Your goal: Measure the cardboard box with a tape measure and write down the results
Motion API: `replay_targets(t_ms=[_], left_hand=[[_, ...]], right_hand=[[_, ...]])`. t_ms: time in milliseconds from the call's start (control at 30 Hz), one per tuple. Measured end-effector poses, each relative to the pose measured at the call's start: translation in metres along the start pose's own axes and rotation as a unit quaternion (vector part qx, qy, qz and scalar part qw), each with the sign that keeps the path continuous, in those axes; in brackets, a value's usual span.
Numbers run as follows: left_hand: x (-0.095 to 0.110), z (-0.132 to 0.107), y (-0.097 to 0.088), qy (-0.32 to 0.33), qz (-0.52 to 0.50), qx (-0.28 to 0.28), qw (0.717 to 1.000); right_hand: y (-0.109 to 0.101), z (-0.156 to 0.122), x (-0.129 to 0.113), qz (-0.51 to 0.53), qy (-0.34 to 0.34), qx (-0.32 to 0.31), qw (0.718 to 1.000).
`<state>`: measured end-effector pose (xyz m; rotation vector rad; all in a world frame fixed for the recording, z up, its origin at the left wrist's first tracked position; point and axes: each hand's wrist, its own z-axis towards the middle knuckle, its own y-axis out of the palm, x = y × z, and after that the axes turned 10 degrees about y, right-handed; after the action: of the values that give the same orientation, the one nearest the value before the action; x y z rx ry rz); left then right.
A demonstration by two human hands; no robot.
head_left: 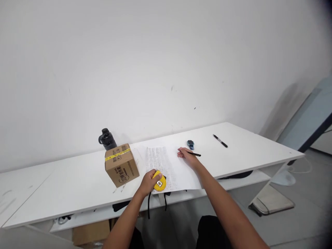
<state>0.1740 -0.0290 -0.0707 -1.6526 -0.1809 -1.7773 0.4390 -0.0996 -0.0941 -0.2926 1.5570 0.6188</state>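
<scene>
My left hand is closed around a yellow tape measure over the lower left edge of the paper. Handwriting covers the left part of that sheet, while its right part looks blank. A black pen is in my right hand, which rests over the blank upper area. The pen points off to the right, and its other end is hidden by the fingers. Just beyond my right hand lies a blue wristwatch.
A taped cardboard box stands left of the paper on the white table, with a black bottle behind it. Another black pen lies further right. Below the tabletop, a shelf holds dark items. A wall borders the back.
</scene>
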Motion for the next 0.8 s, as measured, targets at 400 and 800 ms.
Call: replay_targets(t_ms=[400, 800], left_hand=[[0.005, -0.008, 0.004, 0.028, 0.017, 0.037, 0.999], [-0.001, -0.007, 0.003, 0.037, -0.002, 0.043, 0.998]], right_hand=[[0.002, -0.019, -0.001, -0.175, -0.09, -0.018, 0.98], [0.017, -0.015, 0.015, -0.543, -0.21, 0.092, 0.808]])
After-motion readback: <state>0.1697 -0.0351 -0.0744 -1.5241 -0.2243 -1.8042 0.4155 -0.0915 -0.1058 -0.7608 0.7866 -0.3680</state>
